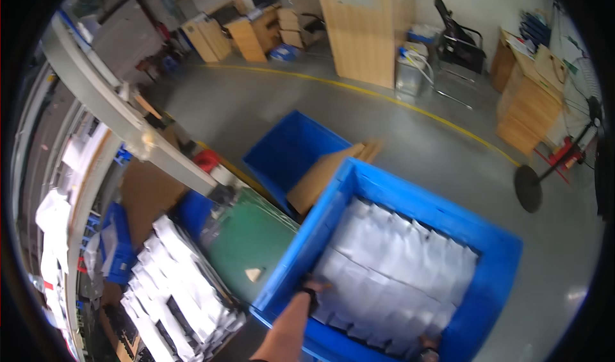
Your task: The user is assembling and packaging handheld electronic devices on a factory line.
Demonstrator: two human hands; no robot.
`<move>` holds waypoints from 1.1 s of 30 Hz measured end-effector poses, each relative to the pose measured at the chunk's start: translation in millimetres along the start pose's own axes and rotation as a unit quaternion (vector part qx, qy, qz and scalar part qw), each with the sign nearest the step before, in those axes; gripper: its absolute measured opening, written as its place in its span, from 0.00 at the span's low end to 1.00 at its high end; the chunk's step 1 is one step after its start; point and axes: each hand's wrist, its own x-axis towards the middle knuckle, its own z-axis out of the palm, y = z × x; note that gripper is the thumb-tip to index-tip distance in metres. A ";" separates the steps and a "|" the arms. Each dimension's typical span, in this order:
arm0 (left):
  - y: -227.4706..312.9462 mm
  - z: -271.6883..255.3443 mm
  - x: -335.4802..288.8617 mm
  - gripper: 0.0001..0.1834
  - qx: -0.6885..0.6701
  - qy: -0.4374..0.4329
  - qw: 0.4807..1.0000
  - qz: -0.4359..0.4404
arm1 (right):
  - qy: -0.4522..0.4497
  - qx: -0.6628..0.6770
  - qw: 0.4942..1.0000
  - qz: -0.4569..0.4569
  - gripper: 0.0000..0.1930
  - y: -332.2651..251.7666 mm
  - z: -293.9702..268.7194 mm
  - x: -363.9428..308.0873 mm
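Observation:
A large blue plastic bin [496,279] stands in front of me. Inside lie white packets [391,259], side by side in two rows, with dark bits showing at some ends. My left hand [316,287], a dark band at its wrist, reaches over the bin's left wall and touches the packets' left edge. Down at the bin's near side, my right hand [428,343] is at the near right edge of the packets, mostly hidden. Blur and the packets keep me from seeing how the fingers of either hand are bent.
Left of the bin, white strip-like packets [176,279] are stacked beside a green surface [246,243]. Behind stands a second blue bin [282,141] with cardboard [320,176] in it. A grey post [128,115] slants at left. A stand with a round base [528,189] is at right.

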 end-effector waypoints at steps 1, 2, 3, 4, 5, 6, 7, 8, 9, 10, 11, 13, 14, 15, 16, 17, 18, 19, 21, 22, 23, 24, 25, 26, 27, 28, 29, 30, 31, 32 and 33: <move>-27.2 -18.2 5.7 0.64 -0.051 -0.066 0.996 0.013 | 0.005 -0.006 1.000 0.008 0.35 20.6 -9.9 -10.0; 68.2 22.5 0.4 0.64 -0.027 -0.132 0.985 0.103 | 0.087 -0.016 0.990 0.112 0.35 134.6 -60.2 18.5; -43.4 -1.7 19.6 0.64 -0.055 0.023 0.998 0.000 | 0.125 0.130 0.980 0.085 0.32 33.6 -23.2 -18.0; -91.1 -10.7 29.4 0.64 -0.065 0.088 0.994 -0.004 | 0.125 0.131 0.981 0.069 0.32 7.8 -19.9 -33.3; -119.2 -24.5 32.6 0.63 -0.059 0.107 0.993 -0.003 | 0.112 0.134 0.983 0.056 0.33 -13.4 -18.0 -42.0; -76.6 -0.2 35.8 0.63 -0.075 0.077 0.994 -0.008 | 0.139 0.123 0.978 0.093 0.34 10.2 -31.0 -34.4; -35.8 16.6 29.9 0.59 -0.074 0.071 0.995 -0.001 | 0.155 0.117 0.973 0.122 0.35 28.4 -43.8 -30.6; -26.5 16.3 18.9 0.56 -0.088 0.062 0.994 0.031 | 0.149 0.115 0.974 0.130 0.36 30.6 -47.4 -31.7; -24.6 12.2 5.5 0.53 -0.102 0.058 0.991 0.057 | 0.137 0.111 0.975 0.134 0.37 33.3 -50.3 -32.1; -4.3 12.1 -13.8 0.53 -0.103 0.046 0.992 0.062 | 0.144 0.107 0.973 0.143 0.37 42.9 -59.5 -29.0; 23.7 7.5 -40.9 0.55 -0.103 0.035 0.993 0.053 | 0.113 0.133 0.976 0.128 0.40 50.2 -68.4 -28.0; 36.8 -21.8 -75.8 0.57 -0.097 0.036 0.994 0.027 | 0.051 0.190 0.977 0.086 0.47 47.3 -67.7 -36.8; 41.1 -30.5 -83.4 0.55 -0.123 0.024 0.992 0.000 | 0.006 0.180 0.979 0.090 0.48 46.0 -69.1 -35.4; 42.4 -29.5 -87.9 0.53 -0.147 0.008 0.989 -0.025 | -0.035 0.171 0.980 0.098 0.48 49.5 -70.6 -34.0; 43.6 -23.4 -79.1 0.52 -0.124 0.044 0.991 -0.009 | -0.027 0.175 0.978 0.107 0.48 59.6 -68.3 -24.4; 47.8 -15.6 -61.6 0.52 -0.121 0.031 0.992 0.010 | -0.050 0.196 0.977 0.072 0.49 77.1 -66.0 -7.6; 38.7 -6.5 -44.4 0.52 -0.074 0.063 0.995 0.030 | -0.082 0.211 0.973 0.034 0.49 91.9 -63.5 -1.4; 0.1 -8.0 -41.1 0.52 -0.021 0.109 0.994 0.015 | -0.093 0.199 0.975 0.021 0.50 54.2 -53.1 -30.2; 29.6 -4.2 -43.8 0.51 -0.037 0.068 0.997 0.018 | -0.038 0.175 0.981 0.071 0.51 51.3 -73.2 -39.5; 28.9 -6.1 -49.3 0.51 -0.052 0.049 0.997 -0.008 | -0.011 0.139 0.986 0.096 0.50 42.7 -79.3 -45.7; -4.8 -22.0 -38.8 0.51 -0.112 0.041 0.993 0.026 | -0.018 0.143 0.985 0.094 0.50 13.7 -75.8 -62.2; 22.4 -15.5 -43.5 0.53 -0.100 0.044 0.993 0.043 | 0.018 0.156 0.981 0.111 0.50 32.7 -81.3 -54.3; 29.0 -32.0 -59.0 0.55 -0.090 0.074 0.992 0.041 | 0.001 0.181 0.979 0.094 0.48 21.6 -83.4 -53.6; -2.9 -25.4 -30.3 0.52 -0.057 0.078 0.993 0.061 | -0.002 0.187 0.978 0.090 0.46 12.8 -80.8 -60.7; -50.8 -44.5 -15.6 0.50 -0.026 0.106 0.992 0.062 | -0.024 0.193 0.979 0.063 0.45 -19.4 -68.4 -74.1; -1.1 -27.3 -36.2 0.48 -0.050 0.108 0.992 0.038 | 0.007 0.201 0.975 0.095 0.45 12.3 -78.2 -60.6; 30.8 -9.5 -40.2 0.48 -0.123 0.080 0.989 0.021 | 0.055 0.190 0.974 0.108 0.44 40.7 -88.1 -46.3; 38.4 -11.7 -40.3 0.49 -0.158 0.056 0.986 0.017 | 0.082 0.184 0.974 0.101 0.43 50.4 -84.9 -43.2; 25.5 -23.3 -39.3 0.50 -0.193 0.043 0.980 -0.002 | 0.074 0.193 0.973 0.104 0.43 39.2 -81.7 -50.6; 11.6 -28.7 -37.9 0.50 -0.182 0.048 0.982 -0.002 | 0.044 0.193 0.974 0.107 0.43 27.8 -84.3 -53.4; -1.3 -30.1 -34.9 0.51 -0.160 0.077 0.984 -0.004 | 0.017 0.190 0.976 0.106 0.43 18.2 -87.0 -56.4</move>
